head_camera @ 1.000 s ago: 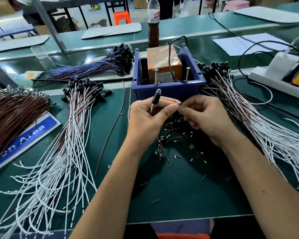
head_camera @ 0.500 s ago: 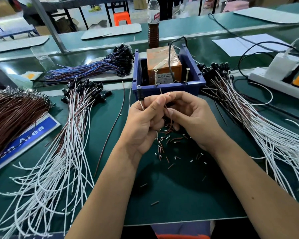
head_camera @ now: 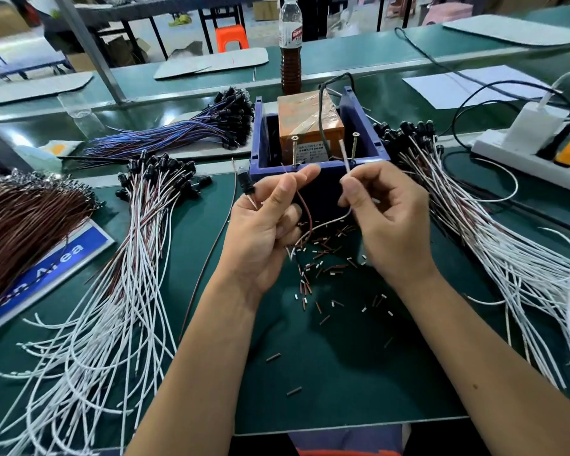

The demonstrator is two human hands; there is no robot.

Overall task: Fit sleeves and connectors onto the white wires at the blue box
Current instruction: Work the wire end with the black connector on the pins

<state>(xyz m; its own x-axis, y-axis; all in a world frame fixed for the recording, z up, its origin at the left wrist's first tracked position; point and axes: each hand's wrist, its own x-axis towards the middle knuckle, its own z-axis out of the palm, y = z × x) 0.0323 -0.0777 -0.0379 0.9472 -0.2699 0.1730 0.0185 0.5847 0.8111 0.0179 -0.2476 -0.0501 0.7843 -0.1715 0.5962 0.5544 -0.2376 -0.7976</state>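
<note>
Right in front of the blue box (head_camera: 320, 169), both hands are busy with one thin cable; the left hand (head_camera: 264, 225) has its fingers curled round a small black connector (head_camera: 247, 185) with metal legs, and its thumb and first finger pinch a brown wire (head_camera: 305, 209); the right hand (head_camera: 385, 218) pinches a white wire (head_camera: 344, 159) near its tip, and that tip points up past the front wall of the box; the two wires droop down between the hands and meet low near the left palm; inside the box sits an orange block (head_camera: 306, 120) wrapped in clear tape, with two screws (head_camera: 294, 149) standing by its front label, whose tiny print is too small to read; small brown and white sleeves (head_camera: 320, 258) lie scattered on the green bench (head_camera: 343, 373) under the hands; big bundles of white wires (head_camera: 112, 307) spread out on the left and on the right; a blue sign (head_camera: 46, 268) at the left shows the word "Area"; a bottle (head_camera: 290, 44) of brown drink stands behind the box, with a red and white label I cannot read; a white power strip (head_camera: 533, 156) lies far right.
</note>
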